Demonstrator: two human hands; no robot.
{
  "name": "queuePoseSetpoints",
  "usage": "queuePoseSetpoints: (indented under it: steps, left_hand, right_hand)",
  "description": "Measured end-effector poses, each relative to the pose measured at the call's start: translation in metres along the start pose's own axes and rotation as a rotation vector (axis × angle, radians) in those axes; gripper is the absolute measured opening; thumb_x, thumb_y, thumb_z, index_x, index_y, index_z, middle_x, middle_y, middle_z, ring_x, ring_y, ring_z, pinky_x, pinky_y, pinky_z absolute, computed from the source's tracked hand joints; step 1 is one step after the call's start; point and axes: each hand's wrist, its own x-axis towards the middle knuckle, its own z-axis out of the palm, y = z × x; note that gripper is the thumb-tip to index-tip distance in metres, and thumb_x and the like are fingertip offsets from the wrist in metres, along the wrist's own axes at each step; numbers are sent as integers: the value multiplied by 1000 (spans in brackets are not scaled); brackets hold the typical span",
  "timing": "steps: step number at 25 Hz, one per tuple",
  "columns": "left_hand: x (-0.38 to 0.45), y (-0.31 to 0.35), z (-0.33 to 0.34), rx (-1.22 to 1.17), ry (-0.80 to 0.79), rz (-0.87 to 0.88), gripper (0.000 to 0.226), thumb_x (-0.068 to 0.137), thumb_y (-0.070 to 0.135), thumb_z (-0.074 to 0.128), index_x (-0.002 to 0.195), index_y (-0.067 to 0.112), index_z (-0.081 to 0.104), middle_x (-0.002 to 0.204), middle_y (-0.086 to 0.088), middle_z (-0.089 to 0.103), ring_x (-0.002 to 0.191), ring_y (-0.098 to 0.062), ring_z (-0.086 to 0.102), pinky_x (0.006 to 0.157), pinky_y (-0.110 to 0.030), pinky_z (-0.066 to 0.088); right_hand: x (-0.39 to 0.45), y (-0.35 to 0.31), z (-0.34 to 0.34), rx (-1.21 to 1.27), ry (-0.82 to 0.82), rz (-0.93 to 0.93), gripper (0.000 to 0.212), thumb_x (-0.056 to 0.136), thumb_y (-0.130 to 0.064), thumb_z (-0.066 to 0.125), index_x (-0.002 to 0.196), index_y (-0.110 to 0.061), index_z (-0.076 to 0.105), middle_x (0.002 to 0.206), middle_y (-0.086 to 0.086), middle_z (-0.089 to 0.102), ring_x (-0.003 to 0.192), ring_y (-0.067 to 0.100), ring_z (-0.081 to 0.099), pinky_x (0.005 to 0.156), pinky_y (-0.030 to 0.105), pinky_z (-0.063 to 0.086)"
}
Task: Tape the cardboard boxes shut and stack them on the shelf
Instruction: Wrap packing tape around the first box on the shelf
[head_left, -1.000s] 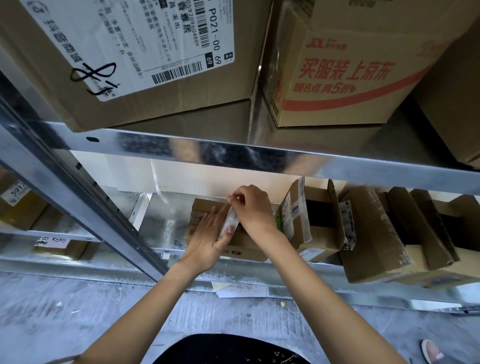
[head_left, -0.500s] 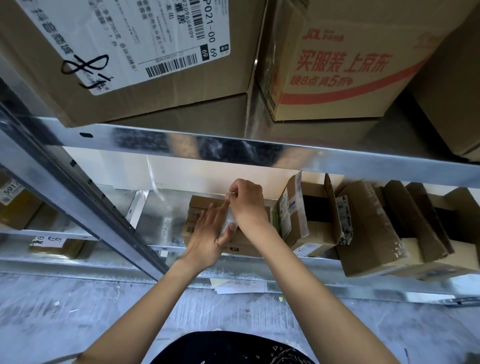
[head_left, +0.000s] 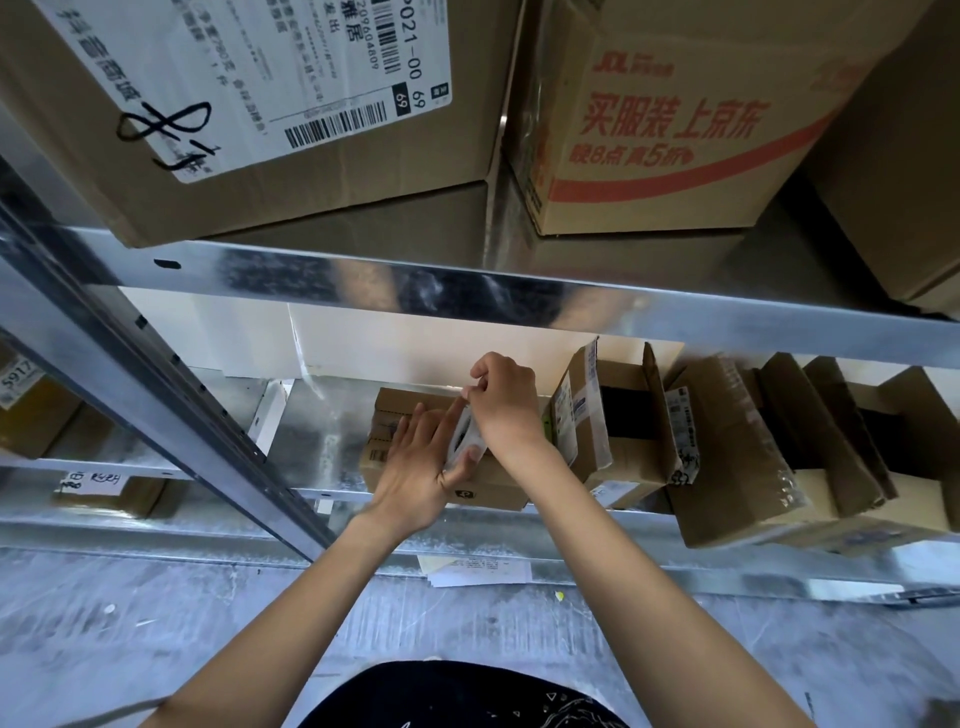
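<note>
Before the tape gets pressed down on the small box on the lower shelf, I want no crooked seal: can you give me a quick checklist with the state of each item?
1. Small box sits flat on the lower shelf: ok.
2. Left hand steadies the box, fingers straight on its top: ok.
3. Right hand pinches the tape end: ok, fingers curled above the box's far edge.
4. Tape roll within reach: ok, wedged between the two hands.
5. Tape lined up with the box seam: cannot tell, hands cover it.
6. Room beside the box: ok on its left; the open box stands close on its right.
</note>
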Motion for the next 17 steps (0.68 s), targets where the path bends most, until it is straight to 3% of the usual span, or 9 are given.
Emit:
queuePoseSetpoints:
  steps: [4, 7, 11, 17]
  left_hand:
    - [-1, 3, 1, 40, 8, 2, 96, 74, 83, -4, 151, 29, 14, 147, -4, 35, 144, -33, 13, 116, -47, 9]
    - [3, 6, -2, 93, -11, 24, 94, 74, 83, -6, 151, 33, 13, 146, -3, 34, 143, -34, 15, 116, -50, 11]
    - [8, 5, -9, 56, -55, -13, 91, 71, 83, -5, 150, 39, 4, 150, -4, 31, 144, -33, 13, 114, -48, 10]
    - [6, 5, -8, 89, -83, 5, 94, 68, 85, -10, 149, 40, 1, 150, -5, 29, 144, -34, 12, 115, -48, 9]
  right_hand:
    - [-1, 6, 1, -41, -15, -1, 14, 95, -13, 53, 107, -6, 57, 110, 10, 60, 100, 23, 57, 75, 24, 41]
    - [0, 13, -1, 27, -65, -4, 10, 97, -10, 48, 101, -6, 56, 106, 10, 61, 98, 22, 57, 76, 24, 40]
    - [-3, 21, -16, 208, -82, -36, 18, 96, -13, 52, 112, -7, 57, 109, 5, 61, 96, 13, 54, 77, 16, 40]
    - [-8, 26, -14, 121, -107, -83, 21, 96, -8, 50, 117, -12, 52, 102, 1, 56, 94, 15, 53, 75, 20, 40]
